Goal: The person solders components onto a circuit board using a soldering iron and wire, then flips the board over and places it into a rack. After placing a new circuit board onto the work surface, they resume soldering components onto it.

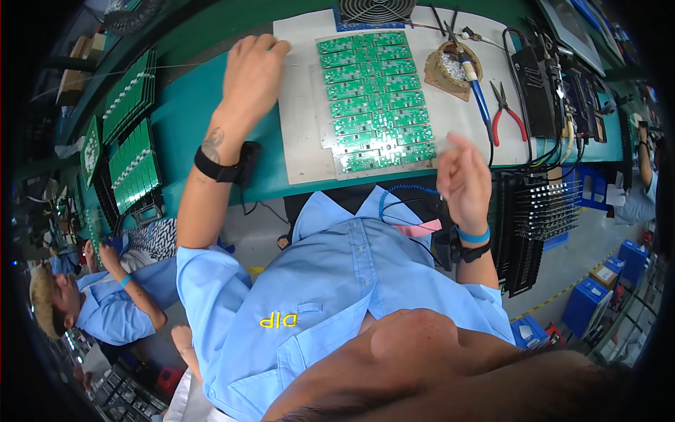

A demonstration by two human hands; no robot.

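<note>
My left hand (254, 74) is closed over the left edge of the light work mat, its fingers curled round a thin solder wire (176, 65). The wire runs off to the left, and a short end shows past my fingers. To the right of that hand lies a panel of green circuit boards (380, 102), joined in two columns. My right hand (465, 184) hovers by the panel's near right corner, loosely bent with fingers apart and nothing visible in it. A soldering iron (472, 81) with a blue handle rests its tip end at a round holder (439, 69) filled with pale bits.
Red-handled pliers (508, 119) lie right of the iron. A fan (376, 10) stands behind the panel. Racks of green boards (133, 169) stand at left, black cabled equipment (538, 98) at right. A co-worker (105, 295) sits at left, holding a green board.
</note>
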